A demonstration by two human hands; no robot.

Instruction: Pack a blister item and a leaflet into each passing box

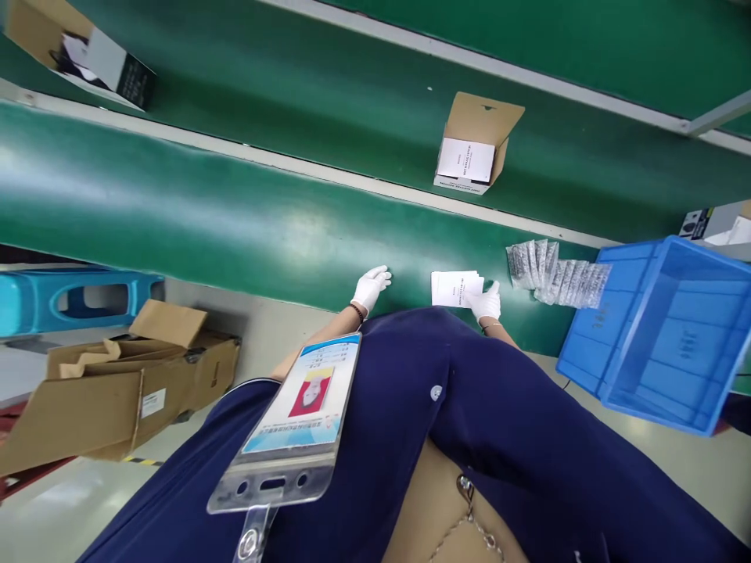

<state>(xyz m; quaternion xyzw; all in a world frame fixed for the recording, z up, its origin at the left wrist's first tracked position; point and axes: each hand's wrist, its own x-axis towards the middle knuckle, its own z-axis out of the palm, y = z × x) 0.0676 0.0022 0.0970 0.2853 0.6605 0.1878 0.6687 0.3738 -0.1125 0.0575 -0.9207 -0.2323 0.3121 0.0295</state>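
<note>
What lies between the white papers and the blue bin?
The head view shows the right hand, at the edge of the papers, then clear plastic bags beside the bin.

Left hand (369,288) loosely open, right hand (486,303) with thumb outstretched

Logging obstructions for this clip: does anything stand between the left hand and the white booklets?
Nothing visible: only green bench lies between the left hand and the booklets. The right hand is at their far side.

Over there, the head camera faces forward and steeply down, from close above the navy shirt (404,391) toward the green surface (264,227).
</note>
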